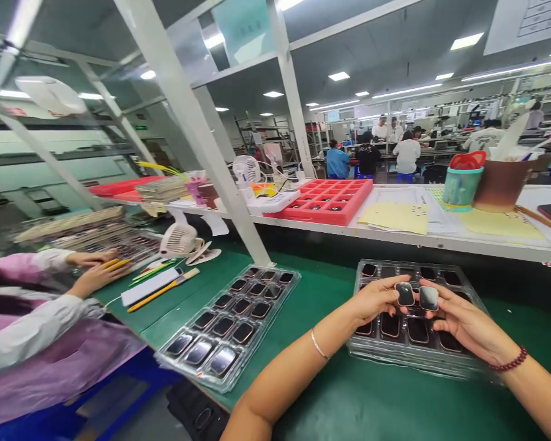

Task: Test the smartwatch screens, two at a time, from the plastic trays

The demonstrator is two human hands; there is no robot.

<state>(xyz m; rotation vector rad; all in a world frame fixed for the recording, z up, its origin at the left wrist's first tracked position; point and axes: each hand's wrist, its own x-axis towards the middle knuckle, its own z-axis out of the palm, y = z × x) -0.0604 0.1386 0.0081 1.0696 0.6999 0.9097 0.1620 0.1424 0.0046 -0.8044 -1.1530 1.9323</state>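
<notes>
My left hand [380, 300] pinches a smartwatch body [404, 294] by its edges, its dark glass face toward me. Beside it, my right hand [461, 318] grips a second smartwatch body [428, 298], whose face catches a pale reflection. The two are held side by side with a small gap, above a stack of clear plastic trays [395, 358]. Dark watch bodies sit in the compartments of the top tray, partly hidden by my hands. To the left on the green mat lies another clear tray [239, 373], filled with rows of watch bodies.
A shelf [395, 236] runs across the back, bearing a red compartment tray [335, 205], yellow papers [395, 217] and cups. A white post [252, 239] stands left of centre. At far left are a co-worker's hands [94, 278], a small fan [180, 240] and a brush [165, 288].
</notes>
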